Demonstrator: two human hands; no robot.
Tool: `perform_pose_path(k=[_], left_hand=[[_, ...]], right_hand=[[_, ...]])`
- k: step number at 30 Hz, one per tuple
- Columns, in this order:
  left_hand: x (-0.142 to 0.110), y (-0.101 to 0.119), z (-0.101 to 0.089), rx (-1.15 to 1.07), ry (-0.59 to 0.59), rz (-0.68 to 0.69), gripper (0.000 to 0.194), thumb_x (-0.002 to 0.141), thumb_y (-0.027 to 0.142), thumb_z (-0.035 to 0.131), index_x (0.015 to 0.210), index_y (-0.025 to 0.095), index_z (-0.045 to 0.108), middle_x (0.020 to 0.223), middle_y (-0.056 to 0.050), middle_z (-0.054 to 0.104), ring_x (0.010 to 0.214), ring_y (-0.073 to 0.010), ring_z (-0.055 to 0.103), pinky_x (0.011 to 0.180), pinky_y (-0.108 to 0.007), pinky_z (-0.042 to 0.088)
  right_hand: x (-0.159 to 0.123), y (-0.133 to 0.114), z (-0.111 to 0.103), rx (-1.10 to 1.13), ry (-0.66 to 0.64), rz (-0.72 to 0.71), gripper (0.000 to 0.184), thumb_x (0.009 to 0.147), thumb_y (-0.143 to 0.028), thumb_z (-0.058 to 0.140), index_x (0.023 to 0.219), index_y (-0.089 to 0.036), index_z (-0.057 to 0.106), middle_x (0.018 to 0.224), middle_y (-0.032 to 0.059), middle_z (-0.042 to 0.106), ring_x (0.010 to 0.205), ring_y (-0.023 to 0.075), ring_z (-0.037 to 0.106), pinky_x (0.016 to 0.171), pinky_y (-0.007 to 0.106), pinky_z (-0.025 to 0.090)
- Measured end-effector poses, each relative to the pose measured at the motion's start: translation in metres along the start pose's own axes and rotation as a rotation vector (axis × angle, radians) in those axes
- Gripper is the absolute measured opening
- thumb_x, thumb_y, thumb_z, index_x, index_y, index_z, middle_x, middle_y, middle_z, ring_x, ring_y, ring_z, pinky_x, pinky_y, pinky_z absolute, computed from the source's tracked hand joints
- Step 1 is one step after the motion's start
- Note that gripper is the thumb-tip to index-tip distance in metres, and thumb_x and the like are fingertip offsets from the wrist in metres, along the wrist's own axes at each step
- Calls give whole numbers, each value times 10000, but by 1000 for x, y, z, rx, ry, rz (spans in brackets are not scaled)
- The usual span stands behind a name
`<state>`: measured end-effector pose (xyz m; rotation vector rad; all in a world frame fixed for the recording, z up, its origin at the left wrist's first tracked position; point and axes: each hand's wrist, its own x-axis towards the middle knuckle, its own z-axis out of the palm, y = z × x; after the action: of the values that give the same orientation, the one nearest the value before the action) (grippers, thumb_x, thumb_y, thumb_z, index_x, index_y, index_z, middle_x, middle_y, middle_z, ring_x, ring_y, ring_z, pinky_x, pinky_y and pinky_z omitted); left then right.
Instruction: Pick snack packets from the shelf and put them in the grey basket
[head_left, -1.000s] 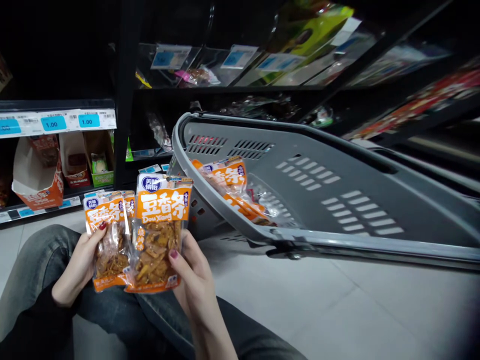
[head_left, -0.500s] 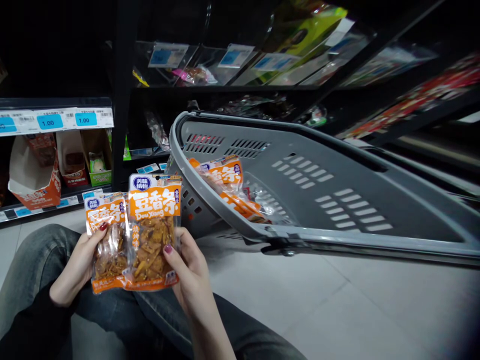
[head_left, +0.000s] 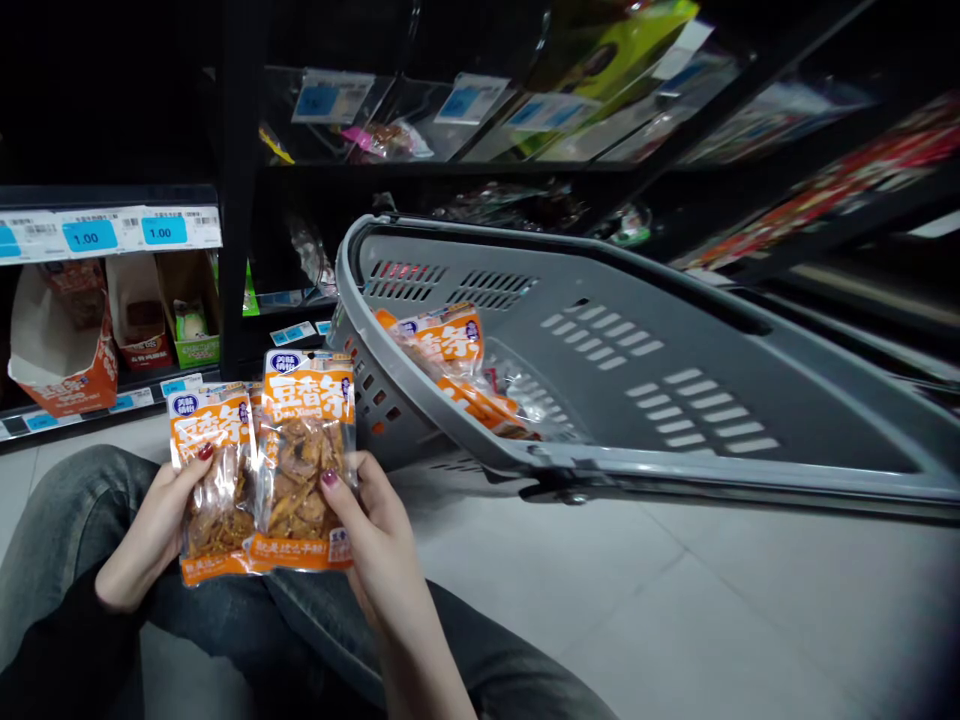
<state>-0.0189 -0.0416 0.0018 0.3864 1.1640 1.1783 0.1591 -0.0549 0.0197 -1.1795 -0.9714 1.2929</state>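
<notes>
My left hand point(head_left: 161, 520) is closed on a clear and orange snack packet point(head_left: 225, 500), its thumb pressed on the front. In my right hand point(head_left: 382, 530) is a second snack packet point(head_left: 304, 440) of the same kind, labelled "Dou Xiang", gripped by its right edge. Both packets are upright side by side above my lap, the right one overlapping the left one's edge. Part of another packet may show behind them. Just to the right, a grey shopping basket point(head_left: 592, 290) holds several similar orange packets point(head_left: 450, 340).
Dark store shelves run along the back, with price tags point(head_left: 97, 236) on the left ledge. Beneath stand an orange and white carton point(head_left: 67, 350) and a green box point(head_left: 199, 350). Clear bins with packaged snacks line the upper shelf. Pale tiled floor point(head_left: 675, 600) lies at right.
The right-hand packet has shifted slightly left and tilted, coming closer over the left one. My left hand has barely moved. The whole view has shifted a little.
</notes>
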Motion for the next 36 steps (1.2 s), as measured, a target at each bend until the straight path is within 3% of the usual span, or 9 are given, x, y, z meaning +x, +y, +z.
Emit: perform_pose_path(k=[18, 22, 28, 32, 34, 36], left_hand=[[1, 0, 0, -29, 48, -14, 386, 521, 333, 799, 815, 103, 699, 627, -47, 714, 582, -191, 657, 514, -227, 486], [1, 0, 1, -18, 44, -13, 407, 503, 339, 807, 808, 93, 698, 622, -47, 714, 527, -162, 639, 509, -214, 482], [2, 1, 4, -42, 29, 0, 450, 560, 318, 783, 949, 116, 680, 817, -63, 740, 712, -195, 677, 654, -246, 507], [2, 1, 1, -36, 19, 9, 435, 559, 320, 782, 925, 106, 686, 710, -54, 731, 657, -197, 669, 569, -237, 492], [2, 1, 0, -30, 36, 1, 416, 555, 319, 784, 901, 107, 691, 616, -31, 709, 546, -165, 637, 492, -216, 458], [2, 0, 0, -30, 63, -7, 386, 532, 315, 796, 842, 110, 696, 564, -16, 690, 465, -135, 595, 454, -205, 433]], right_hand=[[0, -1, -1, 59, -27, 1, 272, 778, -417, 614, 762, -207, 443, 704, -34, 484, 642, 113, 450, 599, 214, 372], [-1, -6, -1, 83, -150, -15, 242, 772, -395, 627, 794, -216, 465, 736, -31, 517, 689, 121, 471, 625, 209, 372], [-3, -10, -3, 107, -254, -7, 221, 785, -388, 629, 829, -221, 490, 741, -33, 509, 712, 116, 465, 637, 208, 353], [-4, -13, -3, 249, -243, 44, 176, 786, -343, 637, 884, -220, 559, 764, -18, 514, 759, 126, 485, 677, 224, 367], [-2, -13, -2, 408, -228, 137, 197, 789, -380, 622, 885, -214, 578, 705, -21, 489, 634, 105, 451, 592, 217, 350], [0, -10, 0, 594, -303, 250, 344, 770, -520, 586, 895, -199, 593, 628, -29, 450, 503, 83, 368, 488, 210, 285]])
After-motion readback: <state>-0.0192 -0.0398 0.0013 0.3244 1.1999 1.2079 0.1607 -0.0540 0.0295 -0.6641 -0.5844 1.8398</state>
